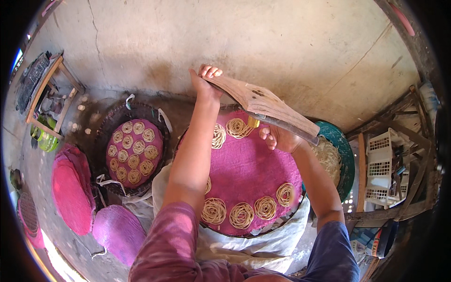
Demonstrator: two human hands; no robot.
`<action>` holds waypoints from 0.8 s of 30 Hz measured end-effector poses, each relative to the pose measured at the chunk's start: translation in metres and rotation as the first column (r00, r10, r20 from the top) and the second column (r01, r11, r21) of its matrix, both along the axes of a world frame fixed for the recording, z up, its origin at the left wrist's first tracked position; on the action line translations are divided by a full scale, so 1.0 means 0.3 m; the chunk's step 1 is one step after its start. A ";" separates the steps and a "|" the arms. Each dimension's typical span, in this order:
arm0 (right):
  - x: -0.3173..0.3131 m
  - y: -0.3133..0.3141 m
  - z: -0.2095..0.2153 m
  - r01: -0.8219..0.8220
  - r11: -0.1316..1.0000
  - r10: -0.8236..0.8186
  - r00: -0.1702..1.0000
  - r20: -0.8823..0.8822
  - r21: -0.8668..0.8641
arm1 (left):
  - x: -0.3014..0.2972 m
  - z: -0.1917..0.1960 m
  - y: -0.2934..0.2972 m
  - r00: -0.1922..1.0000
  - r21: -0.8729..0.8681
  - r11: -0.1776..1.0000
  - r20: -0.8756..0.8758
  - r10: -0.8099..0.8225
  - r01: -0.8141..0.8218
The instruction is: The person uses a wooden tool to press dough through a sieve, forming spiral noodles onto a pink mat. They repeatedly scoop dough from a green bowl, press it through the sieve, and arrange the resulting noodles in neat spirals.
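My left hand (206, 82) is closed round the upper left end of a long wooden press (263, 101), raised and tilted down to the right. A yellow cylinder (253, 122) hangs under its middle. My right hand (278, 137) is under the press's lower right half, fingers curled; the press covers part of it, so what it holds is hidden. Below is a large round tray (253, 174) covered with magenta cloth. Coils of pale dough strands lie around its rim, including a coil (238, 128) near the cylinder and another (241, 215) at the near edge.
At left, a dark basket (105, 141) bears several coils on magenta cloth. Round red (73, 197) and purple (119, 232) pieces lie nearer. A green basin (345, 155) of pale dough stands right, beside a white plastic crate (379, 164). A wooden stool (58, 89) stands far left; a wall (235, 42) rises behind.
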State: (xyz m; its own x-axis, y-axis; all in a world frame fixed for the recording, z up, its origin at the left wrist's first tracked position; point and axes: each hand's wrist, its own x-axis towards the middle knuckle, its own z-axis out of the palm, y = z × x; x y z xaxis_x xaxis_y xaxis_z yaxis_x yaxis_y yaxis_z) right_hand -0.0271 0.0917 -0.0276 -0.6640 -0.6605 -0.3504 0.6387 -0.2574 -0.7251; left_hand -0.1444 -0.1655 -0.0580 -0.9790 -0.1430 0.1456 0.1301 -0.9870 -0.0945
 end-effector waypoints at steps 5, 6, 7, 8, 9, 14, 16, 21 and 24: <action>-0.052 -0.008 -0.035 -0.119 0.966 0.130 0.991 -0.035 0.228 | -0.013 -0.022 -0.047 0.994 0.039 0.998 0.100 0.049 -0.053; -0.060 -0.006 -0.028 -0.129 0.955 0.138 0.990 -0.016 0.266 | -0.015 -0.019 -0.065 0.991 0.046 0.997 0.119 0.062 -0.067; -0.064 -0.010 -0.027 -0.138 0.943 0.144 0.990 0.002 0.303 | -0.012 -0.012 -0.084 0.993 0.049 0.996 0.096 0.071 -0.076; -0.066 -0.018 -0.030 -0.087 0.907 0.137 0.986 -0.094 0.412 | -0.012 0.002 -0.104 0.994 0.021 0.996 0.067 0.083 -0.084; -0.065 -0.035 -0.041 -0.025 0.861 0.140 0.972 -0.189 0.509 | -0.006 0.019 -0.124 0.995 -0.007 0.996 0.039 0.094 -0.094; -0.051 -0.153 -0.108 0.813 0.353 0.742 0.058 -0.668 0.463 | 0.035 0.148 -0.174 0.978 0.049 0.999 -0.205 0.030 -0.020; -0.046 -0.147 -0.062 0.658 0.502 0.676 0.106 -0.729 0.561 | 0.054 0.198 -0.177 0.973 0.020 1.000 -0.229 0.015 -0.010; -0.037 0.021 0.231 -0.172 0.889 0.309 0.909 -0.279 0.425 | 0.077 0.268 -0.153 0.954 -0.142 0.986 -0.298 0.039 -0.085; 0.004 0.076 0.317 -0.035 0.710 0.307 0.914 -0.264 0.703 | 0.051 0.240 -0.048 0.988 -0.322 0.938 -0.122 0.094 -0.129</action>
State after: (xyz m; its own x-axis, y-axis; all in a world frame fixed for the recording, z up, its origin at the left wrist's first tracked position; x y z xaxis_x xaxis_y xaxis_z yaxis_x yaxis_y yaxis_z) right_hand -0.0258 0.1146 0.0676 -0.7255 -0.4508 -0.5201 0.3005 0.4723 -0.8286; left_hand -0.1292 -0.1799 0.0140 -0.9365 -0.1776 0.3024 0.2482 -0.9448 0.2137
